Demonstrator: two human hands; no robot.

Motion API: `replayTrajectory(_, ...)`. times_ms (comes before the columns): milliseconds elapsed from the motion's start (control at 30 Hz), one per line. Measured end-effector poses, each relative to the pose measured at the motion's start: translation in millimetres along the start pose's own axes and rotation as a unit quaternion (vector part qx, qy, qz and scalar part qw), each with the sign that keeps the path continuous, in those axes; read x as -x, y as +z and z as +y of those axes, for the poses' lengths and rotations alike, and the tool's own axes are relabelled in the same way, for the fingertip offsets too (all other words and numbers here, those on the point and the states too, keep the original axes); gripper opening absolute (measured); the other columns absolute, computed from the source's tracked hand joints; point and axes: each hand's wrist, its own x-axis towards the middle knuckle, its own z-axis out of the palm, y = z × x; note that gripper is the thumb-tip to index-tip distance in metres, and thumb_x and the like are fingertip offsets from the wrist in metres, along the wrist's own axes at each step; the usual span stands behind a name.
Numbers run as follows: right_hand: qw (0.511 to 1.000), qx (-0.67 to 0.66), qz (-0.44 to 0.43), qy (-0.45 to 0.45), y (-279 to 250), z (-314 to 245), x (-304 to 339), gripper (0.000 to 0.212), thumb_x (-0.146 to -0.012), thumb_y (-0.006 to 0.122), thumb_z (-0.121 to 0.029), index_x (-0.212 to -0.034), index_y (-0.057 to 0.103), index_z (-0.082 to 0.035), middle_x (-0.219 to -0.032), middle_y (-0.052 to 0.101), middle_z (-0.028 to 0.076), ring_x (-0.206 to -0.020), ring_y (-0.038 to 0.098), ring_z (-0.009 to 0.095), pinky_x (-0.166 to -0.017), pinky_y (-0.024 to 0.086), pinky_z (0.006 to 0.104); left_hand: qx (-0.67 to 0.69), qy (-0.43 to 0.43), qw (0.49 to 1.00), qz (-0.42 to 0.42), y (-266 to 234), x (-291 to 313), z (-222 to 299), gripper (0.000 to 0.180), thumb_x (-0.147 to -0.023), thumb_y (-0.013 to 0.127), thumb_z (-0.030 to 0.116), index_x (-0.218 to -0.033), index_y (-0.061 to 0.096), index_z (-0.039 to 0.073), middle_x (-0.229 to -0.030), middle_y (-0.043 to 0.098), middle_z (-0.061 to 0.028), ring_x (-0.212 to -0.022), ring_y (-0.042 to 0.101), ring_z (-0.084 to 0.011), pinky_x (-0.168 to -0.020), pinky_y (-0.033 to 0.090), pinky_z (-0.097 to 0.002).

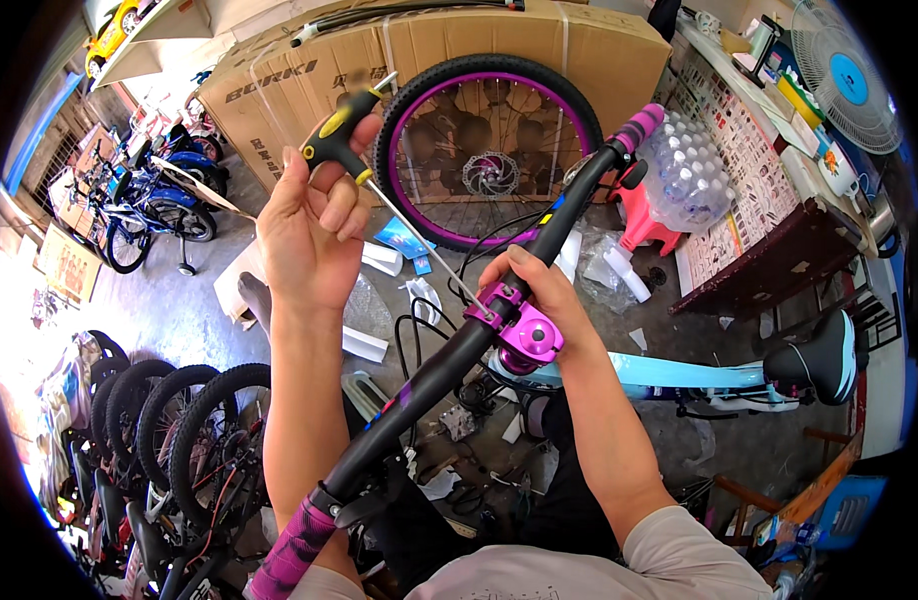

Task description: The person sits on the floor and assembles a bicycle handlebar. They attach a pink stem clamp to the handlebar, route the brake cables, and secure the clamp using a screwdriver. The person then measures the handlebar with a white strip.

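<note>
My left hand (317, 235) is closed around a T-handle hex key (340, 138) with a black and yellow grip. Its long steel shaft slants down to the purple stem clamp (527, 331), where the tip meets a bolt on the faceplate. A black handlebar (434, 372) with purple grips runs diagonally through that clamp. My right hand (551, 293) wraps round the bar and stem, thumb on top next to the clamp; some of its fingers are hidden behind. The light blue bicycle frame (669, 370) extends right from the stem to a black saddle (819, 360).
A wheel with a purple rim (569, 95) leans on a large cardboard box (269, 110). Bottles in plastic wrap (687, 170) sit on a red stool (641, 215). Several bicycles (194, 440) stand at left. Packing scraps litter the floor; a fan (847, 78) stands at far right.
</note>
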Motion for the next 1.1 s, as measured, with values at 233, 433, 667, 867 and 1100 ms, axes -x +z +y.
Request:
replayTrajectory(233,1.000,0.006,-0.007,-0.008,0,-1,1,0.046,-0.098,0.065,-0.048,-0.096,0.070,-0.003,-0.083,0.068,0.005,-0.077,0.064,0.012,-0.073,0.052,0.0278,0.155,-0.045,0.987,-0.023,-22,-7,0,0.039,-0.112,0.043,0.021,-0.144,0.052,0.001,-0.137,0.063,-0.0184,-0.056,0.036,-0.0041,-0.052,0.035,-0.0217)
replayTrajectory(433,1.000,0.004,-0.012,-0.005,0,-1,-2,0.046,-0.097,0.067,-0.048,-0.098,0.070,-0.002,-0.086,0.068,0.006,-0.078,0.064,0.013,-0.074,0.053,0.0285,0.205,-0.041,0.971,-0.118,-41,-20,-12,0.041,-0.111,0.042,0.019,-0.147,0.048,-0.001,-0.131,0.065,-0.0133,-0.057,0.039,-0.0042,-0.053,0.036,-0.0205)
replayTrajectory(667,0.999,0.016,0.015,-0.035,0,2,-4,0.046,-0.096,0.068,-0.047,-0.100,0.069,-0.001,-0.086,0.067,0.007,-0.077,0.065,0.013,-0.073,0.054,0.0284,0.089,-0.042,0.994,0.040,-38,-3,-23,0.046,-0.112,0.040,0.031,-0.145,0.049,-0.001,-0.135,0.062,-0.0152,-0.059,0.041,-0.0058,-0.058,0.044,-0.0239)
replayTrajectory(867,0.998,-0.043,0.035,-0.039,-4,3,-4,0.053,-0.099,0.062,-0.052,-0.099,0.068,0.001,-0.088,0.066,0.008,-0.076,0.066,0.015,-0.072,0.055,0.0296,0.069,-0.070,0.993,0.070,-63,23,-30,0.052,-0.110,0.046,0.039,-0.141,0.050,-0.002,-0.137,0.061,-0.0152,-0.062,0.042,-0.0079,-0.063,0.046,-0.0258)
replayTrajectory(1100,0.995,-0.067,0.042,-0.060,-3,10,-7,0.055,-0.100,0.058,-0.055,-0.095,0.068,-0.001,-0.084,0.068,0.010,-0.074,0.068,0.018,-0.073,0.056,0.0317,-0.077,-0.095,0.980,0.155,-81,56,-26,0.047,-0.108,0.053,0.043,-0.133,0.056,0.003,-0.122,0.069,-0.0111,-0.073,0.059,-0.0103,-0.069,0.052,-0.0284)
